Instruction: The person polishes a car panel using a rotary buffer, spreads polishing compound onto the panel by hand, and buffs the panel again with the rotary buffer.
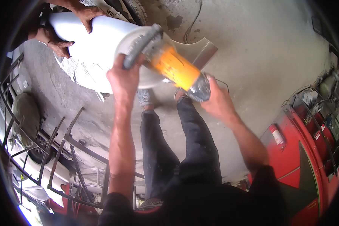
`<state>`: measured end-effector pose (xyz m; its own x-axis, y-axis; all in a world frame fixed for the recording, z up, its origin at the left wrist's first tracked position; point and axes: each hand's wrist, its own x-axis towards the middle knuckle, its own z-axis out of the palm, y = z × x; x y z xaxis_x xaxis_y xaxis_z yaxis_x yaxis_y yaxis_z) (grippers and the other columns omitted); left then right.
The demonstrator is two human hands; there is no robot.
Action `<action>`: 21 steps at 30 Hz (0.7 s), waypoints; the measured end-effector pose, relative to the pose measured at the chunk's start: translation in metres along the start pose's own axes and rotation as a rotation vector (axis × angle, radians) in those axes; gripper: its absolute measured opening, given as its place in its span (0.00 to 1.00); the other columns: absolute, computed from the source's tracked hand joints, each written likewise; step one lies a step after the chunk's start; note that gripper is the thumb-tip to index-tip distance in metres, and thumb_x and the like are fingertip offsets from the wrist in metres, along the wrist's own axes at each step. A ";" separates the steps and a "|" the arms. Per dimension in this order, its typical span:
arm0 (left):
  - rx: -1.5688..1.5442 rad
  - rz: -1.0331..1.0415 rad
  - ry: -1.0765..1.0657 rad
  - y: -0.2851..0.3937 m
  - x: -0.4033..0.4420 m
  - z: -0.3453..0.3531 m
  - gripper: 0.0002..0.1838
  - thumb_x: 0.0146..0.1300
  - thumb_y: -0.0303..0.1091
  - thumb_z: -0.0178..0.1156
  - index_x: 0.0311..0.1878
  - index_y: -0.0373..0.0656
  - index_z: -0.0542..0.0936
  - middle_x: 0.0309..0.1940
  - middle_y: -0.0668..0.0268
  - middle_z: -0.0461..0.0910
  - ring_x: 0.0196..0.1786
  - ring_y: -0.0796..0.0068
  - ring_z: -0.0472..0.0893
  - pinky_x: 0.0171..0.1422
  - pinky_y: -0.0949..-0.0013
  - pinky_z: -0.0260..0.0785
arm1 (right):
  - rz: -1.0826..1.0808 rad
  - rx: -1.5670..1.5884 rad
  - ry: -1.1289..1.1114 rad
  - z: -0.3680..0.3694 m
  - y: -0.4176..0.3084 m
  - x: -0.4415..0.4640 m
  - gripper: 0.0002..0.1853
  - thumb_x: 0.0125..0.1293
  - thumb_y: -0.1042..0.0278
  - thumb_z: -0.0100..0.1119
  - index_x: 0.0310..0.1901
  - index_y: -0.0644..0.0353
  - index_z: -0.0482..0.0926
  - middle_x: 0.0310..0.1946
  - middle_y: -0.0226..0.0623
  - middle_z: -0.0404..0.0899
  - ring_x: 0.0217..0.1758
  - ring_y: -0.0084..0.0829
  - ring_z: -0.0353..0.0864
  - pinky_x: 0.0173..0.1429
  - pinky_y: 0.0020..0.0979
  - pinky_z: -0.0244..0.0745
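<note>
A yellow and black power polisher [177, 69] with a round pale pad [148, 77] lies over a glossy white curved panel [90, 41]. My left hand [124, 77] is wrapped round the dark front handle of the polisher. At the rear end of its body, my right hand [217, 98] grips the dark grey housing. The pad overlaps the right part of the panel; its contact face is hidden. Another person's two hands [87, 16] rest on the panel's left part, apart from mine.
Metal frames [79, 145] stand at the lower left, near a white car. A red cabinet [290, 150] with a spray can [277, 135] and shelves is at the right. A tyre [136, 11] and a cable [194, 22] are at the top.
</note>
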<state>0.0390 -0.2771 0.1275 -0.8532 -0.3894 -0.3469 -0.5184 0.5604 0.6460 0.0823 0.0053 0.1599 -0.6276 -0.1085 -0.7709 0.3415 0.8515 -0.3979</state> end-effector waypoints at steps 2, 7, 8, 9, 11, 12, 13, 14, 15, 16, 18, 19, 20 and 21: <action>0.036 -0.024 -0.103 -0.002 -0.028 0.005 0.16 0.62 0.39 0.77 0.42 0.35 0.85 0.25 0.58 0.82 0.29 0.70 0.80 0.36 0.64 0.75 | 0.011 0.019 0.058 0.018 0.020 -0.031 0.43 0.55 0.74 0.69 0.74 0.53 0.62 0.43 0.59 0.85 0.48 0.64 0.84 0.51 0.55 0.79; -0.121 0.046 -0.274 0.004 -0.084 0.040 0.15 0.56 0.35 0.77 0.40 0.40 0.82 0.31 0.51 0.85 0.34 0.50 0.87 0.40 0.54 0.80 | 0.141 0.076 0.113 0.038 0.068 -0.094 0.43 0.56 0.78 0.66 0.75 0.54 0.61 0.43 0.60 0.86 0.49 0.64 0.85 0.51 0.56 0.80; -0.127 0.102 -0.261 0.002 -0.090 0.051 0.14 0.58 0.36 0.78 0.38 0.39 0.82 0.28 0.52 0.85 0.31 0.58 0.88 0.37 0.58 0.80 | 0.146 0.081 0.112 0.037 0.075 -0.101 0.43 0.56 0.78 0.66 0.75 0.55 0.61 0.43 0.60 0.86 0.49 0.64 0.85 0.51 0.55 0.80; -0.134 0.158 -0.250 -0.002 -0.095 0.061 0.15 0.59 0.36 0.78 0.36 0.38 0.82 0.26 0.53 0.84 0.28 0.65 0.89 0.35 0.61 0.80 | 0.153 0.087 0.112 0.035 0.081 -0.108 0.43 0.56 0.78 0.66 0.75 0.55 0.60 0.43 0.60 0.86 0.50 0.64 0.84 0.51 0.55 0.80; -0.117 0.208 -0.246 -0.003 -0.093 0.067 0.15 0.59 0.37 0.78 0.38 0.38 0.83 0.27 0.53 0.85 0.30 0.65 0.89 0.35 0.61 0.80 | 0.151 0.085 0.119 0.035 0.083 -0.107 0.43 0.57 0.78 0.66 0.75 0.56 0.60 0.44 0.60 0.86 0.50 0.64 0.84 0.52 0.54 0.81; -0.111 0.233 -0.248 -0.004 -0.090 0.067 0.15 0.59 0.37 0.78 0.39 0.38 0.84 0.27 0.53 0.86 0.30 0.64 0.90 0.35 0.61 0.80 | 0.138 0.078 0.122 0.034 0.081 -0.103 0.43 0.57 0.78 0.66 0.75 0.56 0.60 0.44 0.60 0.86 0.50 0.64 0.85 0.52 0.54 0.81; -0.100 0.220 -0.234 -0.006 -0.084 0.064 0.15 0.59 0.37 0.78 0.40 0.38 0.84 0.27 0.53 0.86 0.30 0.64 0.89 0.35 0.61 0.80 | 0.128 0.071 0.128 0.033 0.078 -0.100 0.43 0.57 0.78 0.66 0.74 0.57 0.60 0.44 0.60 0.86 0.50 0.64 0.85 0.52 0.53 0.81; -0.089 0.207 -0.224 -0.009 -0.075 0.060 0.15 0.59 0.37 0.78 0.41 0.38 0.84 0.27 0.54 0.86 0.30 0.65 0.89 0.36 0.61 0.80 | 0.140 0.067 0.126 0.036 0.073 -0.092 0.43 0.56 0.78 0.67 0.74 0.56 0.61 0.45 0.60 0.86 0.50 0.64 0.85 0.53 0.53 0.80; -0.079 0.194 -0.214 -0.011 -0.066 0.052 0.16 0.59 0.37 0.79 0.41 0.38 0.84 0.27 0.54 0.86 0.29 0.65 0.89 0.36 0.61 0.80 | 0.121 0.069 0.130 0.039 0.065 -0.081 0.43 0.56 0.79 0.67 0.74 0.56 0.61 0.46 0.58 0.86 0.51 0.62 0.86 0.53 0.51 0.81; -0.046 0.197 -0.174 -0.014 -0.055 0.043 0.16 0.59 0.37 0.79 0.42 0.38 0.84 0.27 0.54 0.87 0.30 0.70 0.88 0.37 0.63 0.80 | 0.102 0.071 0.136 0.042 0.052 -0.069 0.42 0.56 0.79 0.68 0.74 0.55 0.62 0.46 0.57 0.86 0.53 0.59 0.86 0.53 0.48 0.81; 0.007 0.090 -0.151 -0.023 -0.029 0.021 0.15 0.61 0.37 0.78 0.43 0.39 0.85 0.25 0.60 0.85 0.28 0.81 0.80 0.36 0.67 0.77 | 0.020 0.103 0.183 0.057 0.033 -0.043 0.42 0.56 0.78 0.68 0.73 0.54 0.63 0.47 0.57 0.85 0.53 0.59 0.86 0.53 0.47 0.81; 0.007 0.092 -0.094 -0.036 -0.015 0.014 0.15 0.61 0.37 0.78 0.41 0.38 0.84 0.24 0.65 0.83 0.27 0.82 0.75 0.35 0.68 0.74 | -0.040 0.131 0.225 0.067 0.025 -0.029 0.42 0.56 0.77 0.69 0.73 0.54 0.63 0.47 0.57 0.85 0.52 0.60 0.86 0.52 0.48 0.81; -0.026 0.129 -0.046 -0.041 -0.002 0.004 0.14 0.61 0.36 0.78 0.38 0.38 0.84 0.23 0.70 0.82 0.28 0.85 0.73 0.33 0.71 0.72 | -0.018 0.142 0.199 0.072 0.011 -0.020 0.42 0.56 0.76 0.69 0.73 0.53 0.63 0.47 0.58 0.85 0.51 0.60 0.85 0.52 0.50 0.81; -0.015 0.141 -0.029 -0.044 0.008 -0.008 0.14 0.61 0.36 0.78 0.35 0.37 0.83 0.22 0.71 0.82 0.27 0.87 0.72 0.32 0.72 0.71 | 0.003 0.153 0.174 0.075 -0.005 -0.013 0.42 0.56 0.74 0.70 0.73 0.53 0.64 0.47 0.58 0.85 0.51 0.61 0.85 0.52 0.51 0.80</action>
<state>0.0550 -0.3106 0.1016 -0.9188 -0.2864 -0.2718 -0.3930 0.5970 0.6994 0.1409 -0.0362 0.1351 -0.7331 -0.0048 -0.6801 0.4371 0.7627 -0.4767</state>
